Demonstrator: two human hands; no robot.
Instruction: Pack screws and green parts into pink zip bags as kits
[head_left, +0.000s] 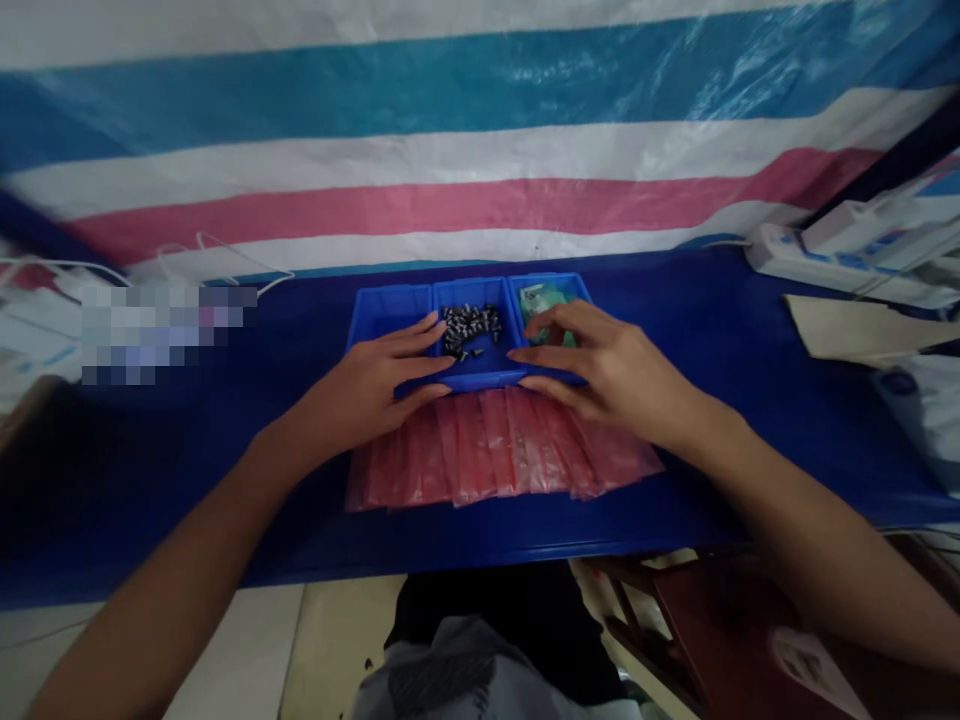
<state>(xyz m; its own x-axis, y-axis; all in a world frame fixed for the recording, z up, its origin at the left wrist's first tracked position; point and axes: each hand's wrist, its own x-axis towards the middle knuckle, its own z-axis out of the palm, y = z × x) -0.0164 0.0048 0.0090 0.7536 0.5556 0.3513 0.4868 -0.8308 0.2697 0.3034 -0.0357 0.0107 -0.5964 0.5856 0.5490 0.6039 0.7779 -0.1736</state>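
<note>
On a blue tabletop (315,540), my open left grip (367,375) and right grip (615,362) flank the middle bin (484,366), left nearer its black pieces (469,323).

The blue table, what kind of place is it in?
Probably a small workshop: blue bins hold little black parts, red bags overlap in a row in front, and a striped sheet hangs behind.
</note>
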